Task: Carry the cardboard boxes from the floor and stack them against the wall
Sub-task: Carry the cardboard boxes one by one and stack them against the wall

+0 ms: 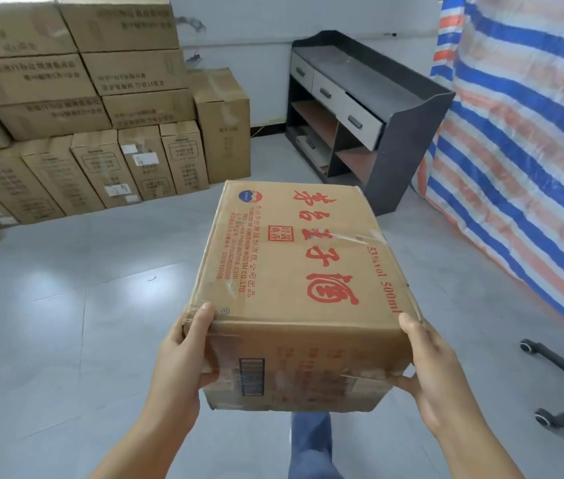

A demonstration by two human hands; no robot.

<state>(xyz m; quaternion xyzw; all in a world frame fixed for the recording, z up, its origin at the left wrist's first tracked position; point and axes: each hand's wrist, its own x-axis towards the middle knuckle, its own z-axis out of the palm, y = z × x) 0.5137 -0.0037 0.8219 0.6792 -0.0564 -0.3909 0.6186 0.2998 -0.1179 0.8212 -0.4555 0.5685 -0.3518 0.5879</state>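
1. Stack of cardboard boxes (76, 108) stands against the far wall (239, 36), upper left.
2. Red-printed cardboard box (294, 271) is held above the tiled floor (66, 305), centre frame, between both hands.
3. Left hand (183, 361) grips its near-left corner, thumb on top.
4. Right hand (432, 371) grips its near-right corner, thumb on top.

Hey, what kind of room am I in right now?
Probably a storeroom or back office: plain brown cardboard boxes stacked high against the white wall, a dark grey shelving desk with drawers, and a blue, orange and white striped tarpaulin.
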